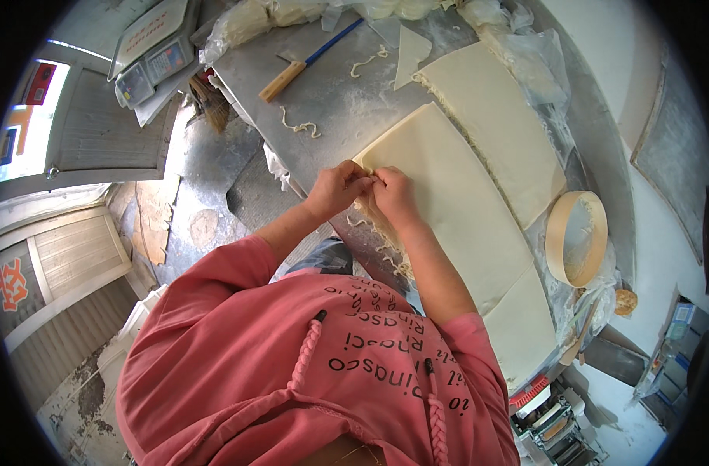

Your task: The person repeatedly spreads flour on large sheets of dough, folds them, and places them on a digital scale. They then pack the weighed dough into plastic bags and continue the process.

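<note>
A large pale folded dough sheet (pixel 455 210) lies on a floured metal table (pixel 346 101). My left hand (pixel 337 189) and my right hand (pixel 393 196) meet at the sheet's near corner, fingers pinched together on thin noodle strands (pixel 367 177) at its cut edge. More cut noodle strands (pixel 385 241) hang along the sheet's edge under my right forearm. A second dough sheet (pixel 498 124) lies beyond the first.
A wooden-handled knife (pixel 304 64) and loose noodle scraps (pixel 301 126) lie on the table's far part. A round wooden sieve (pixel 576 237) stands to the right. Bagged dough lumps (pixel 245 22), a scale (pixel 156 46) and a brush (pixel 210 101) sit at the upper left.
</note>
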`<state>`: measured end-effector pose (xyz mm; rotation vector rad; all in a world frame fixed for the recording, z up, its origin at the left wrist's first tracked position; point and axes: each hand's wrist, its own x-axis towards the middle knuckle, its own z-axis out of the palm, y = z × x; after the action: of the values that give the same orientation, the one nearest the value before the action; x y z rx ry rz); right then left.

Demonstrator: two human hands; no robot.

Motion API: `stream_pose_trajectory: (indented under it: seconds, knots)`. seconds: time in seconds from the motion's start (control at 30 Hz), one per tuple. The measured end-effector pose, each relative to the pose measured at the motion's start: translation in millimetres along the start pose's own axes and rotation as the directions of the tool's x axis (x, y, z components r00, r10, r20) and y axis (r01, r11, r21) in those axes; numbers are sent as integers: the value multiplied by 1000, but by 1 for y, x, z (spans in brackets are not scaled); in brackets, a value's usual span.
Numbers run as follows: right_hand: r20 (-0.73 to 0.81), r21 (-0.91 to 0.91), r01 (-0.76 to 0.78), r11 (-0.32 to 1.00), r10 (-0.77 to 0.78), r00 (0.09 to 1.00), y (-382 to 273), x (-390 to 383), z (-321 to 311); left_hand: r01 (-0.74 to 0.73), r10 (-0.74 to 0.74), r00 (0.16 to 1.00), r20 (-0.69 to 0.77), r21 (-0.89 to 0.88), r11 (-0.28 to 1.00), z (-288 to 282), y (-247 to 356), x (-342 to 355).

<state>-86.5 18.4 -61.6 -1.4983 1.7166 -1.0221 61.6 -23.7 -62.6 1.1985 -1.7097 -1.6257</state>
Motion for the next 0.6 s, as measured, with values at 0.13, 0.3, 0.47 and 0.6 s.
stream_pose_trajectory:
  seconds: [0.13, 0.3, 0.47, 0.6]
  knots:
    - [-29, -56, -17, 998, 15, 999, -8, 1, 9, -27, 27, 1000, 5, 55, 998, -2, -8, 4]
    - [76, 19, -121, 993, 119, 990, -16, 4, 2, -100, 93, 995, 38, 280, 955, -12, 5, 5]
    - [112, 161, -180, 970, 163, 980, -6, 12, 2, -98, 100, 995, 4, 237, 967, -13, -9, 8]
    - [73, 373, -409, 833, 413, 908, 7, 14, -15, 24, 1, 996, -84, 293, 956, -18, -15, 3]
